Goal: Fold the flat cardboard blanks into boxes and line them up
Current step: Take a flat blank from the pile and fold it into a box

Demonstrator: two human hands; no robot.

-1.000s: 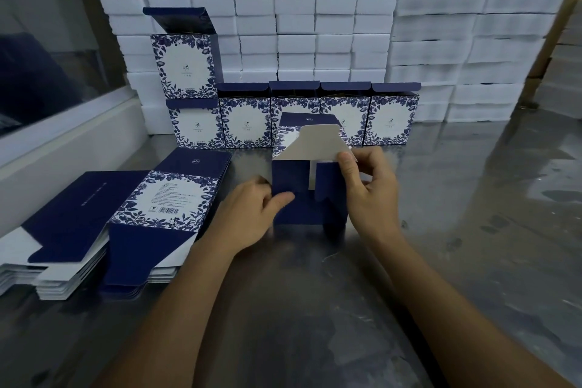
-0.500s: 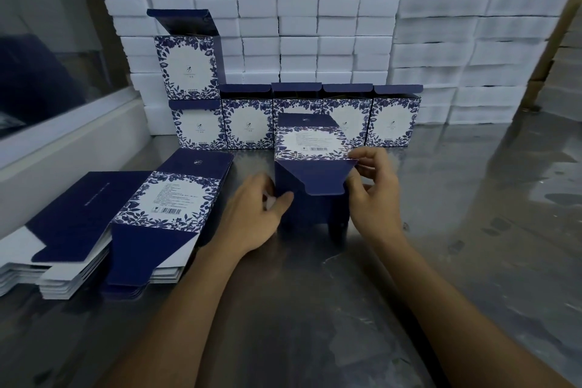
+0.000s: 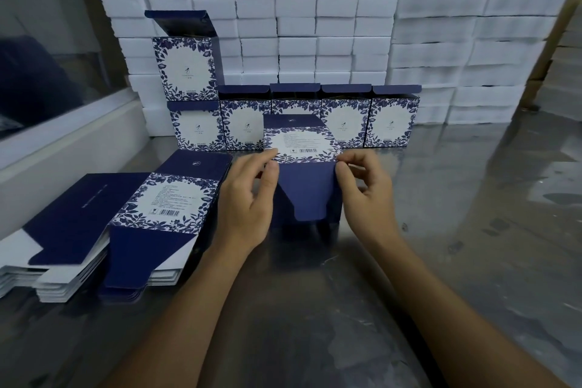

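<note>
A half-folded navy box with a floral blue-and-white panel (image 3: pixel 302 148) lies on its side on the metal table, its navy bottom flap (image 3: pixel 307 195) hanging down towards me. My left hand (image 3: pixel 248 201) holds the box's left side, fingertips at the flap's upper left corner. My right hand (image 3: pixel 365 189) pinches the upper right corner of the flap. Behind it a row of finished boxes (image 3: pixel 343 123) stands with lids up, and one more box (image 3: pixel 184 63) sits on top at the left end. Flat blanks (image 3: pixel 163 208) lie stacked to the left.
A second stack of blanks (image 3: pixel 63 224) lies at the far left edge. White foam boxes (image 3: pixel 315 19) form a wall behind the row. A white ledge (image 3: pixel 69 142) runs along the left. The shiny metal table (image 3: pixel 456 230) stretches to the right and towards me.
The box was turned so its printed barcode panel faces up, and the navy flap swung down over the opening. Both hands moved up to the flap's top corners.
</note>
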